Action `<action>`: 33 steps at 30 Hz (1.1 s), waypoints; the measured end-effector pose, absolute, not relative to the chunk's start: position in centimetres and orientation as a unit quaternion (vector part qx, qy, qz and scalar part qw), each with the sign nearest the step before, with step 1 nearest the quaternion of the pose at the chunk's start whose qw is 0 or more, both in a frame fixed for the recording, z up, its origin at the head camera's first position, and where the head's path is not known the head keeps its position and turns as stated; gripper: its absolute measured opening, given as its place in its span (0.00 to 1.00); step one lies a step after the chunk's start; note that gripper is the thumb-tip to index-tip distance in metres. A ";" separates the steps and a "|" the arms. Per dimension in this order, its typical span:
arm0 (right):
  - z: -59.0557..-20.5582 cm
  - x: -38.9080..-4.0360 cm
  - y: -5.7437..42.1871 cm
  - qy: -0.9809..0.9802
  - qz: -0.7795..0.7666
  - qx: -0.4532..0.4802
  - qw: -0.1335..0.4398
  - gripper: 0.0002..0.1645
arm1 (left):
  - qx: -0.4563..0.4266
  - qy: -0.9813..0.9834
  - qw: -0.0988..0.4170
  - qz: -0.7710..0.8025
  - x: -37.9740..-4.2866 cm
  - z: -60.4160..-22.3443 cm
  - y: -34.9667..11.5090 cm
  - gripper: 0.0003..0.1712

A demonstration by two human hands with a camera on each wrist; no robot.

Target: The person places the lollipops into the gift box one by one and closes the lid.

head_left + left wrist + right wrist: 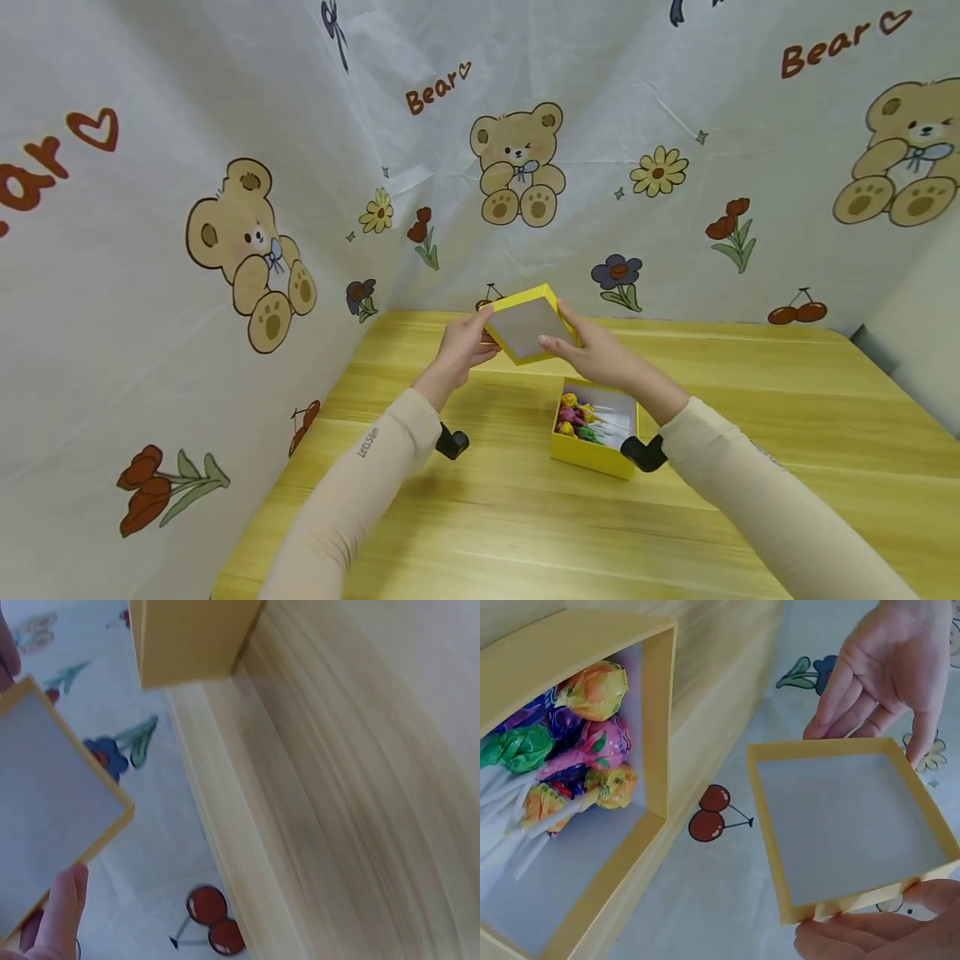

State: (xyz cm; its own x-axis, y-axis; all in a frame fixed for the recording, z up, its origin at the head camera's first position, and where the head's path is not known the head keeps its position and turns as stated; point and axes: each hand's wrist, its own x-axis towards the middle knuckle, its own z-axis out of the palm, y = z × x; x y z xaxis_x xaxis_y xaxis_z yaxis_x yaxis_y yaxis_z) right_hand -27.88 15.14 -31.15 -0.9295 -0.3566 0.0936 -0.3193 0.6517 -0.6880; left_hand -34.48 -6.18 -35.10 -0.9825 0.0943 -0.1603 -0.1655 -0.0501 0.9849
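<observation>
Both hands hold a square yellow box lid (527, 327) up above the table, its pale inner side facing me. My left hand (467, 342) grips the lid's left side; in the right wrist view, fingers and thumb of that left hand (892, 675) meet its edges near one corner. On the right side, my right hand (600, 354) pinches the lid, thumb over the rim. Below the right hand stands an uncovered yellow box (592, 458). Several wrapped lollipops (592, 754) lie inside it, with white sticks pointing to one side.
The wooden table (495, 517) runs back to a white cloth (420, 150) printed with bears, flowers and cherries. Another stretch of that cloth hangs along the left side. A small black wrist camera (452, 442) sits at the left cuff, another black camera (643, 454) at the right.
</observation>
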 end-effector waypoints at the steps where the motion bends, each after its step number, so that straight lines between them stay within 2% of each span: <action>1: -31.0 -27.7 15.5 0.904 -0.390 -0.174 0.029 0.50 | -0.017 0.680 0.081 0.729 -34.2 -35.1 -5.8 0.31; 7: -30.7 -26.5 17.2 0.870 -0.476 -0.116 0.061 0.51 | 0.039 0.679 0.029 0.733 -32.7 -35.2 -3.8 0.30; 11: -31.0 -25.6 18.1 0.863 -0.497 -0.072 0.049 0.52 | 0.067 0.720 0.009 0.691 -31.7 -35.3 -2.9 0.31; 16: -32.0 -24.8 19.7 0.855 -0.517 -0.045 0.029 0.48 | 0.100 0.769 0.018 0.631 -30.3 -35.8 -2.3 0.36; 21: -33.6 -24.0 21.2 0.861 -0.505 -0.058 0.020 0.53 | 0.147 0.789 0.053 0.594 -29.7 -36.7 -2.0 0.42; 27: -36.0 -22.9 21.9 0.900 -0.424 -0.097 -0.039 0.47 | 0.217 0.821 0.060 0.524 -29.5 -38.0 -1.4 0.41; 33: -38.1 -21.6 21.9 0.933 -0.343 -0.076 -0.078 0.42 | 0.259 0.854 0.049 0.448 -29.0 -39.2 -0.8 0.35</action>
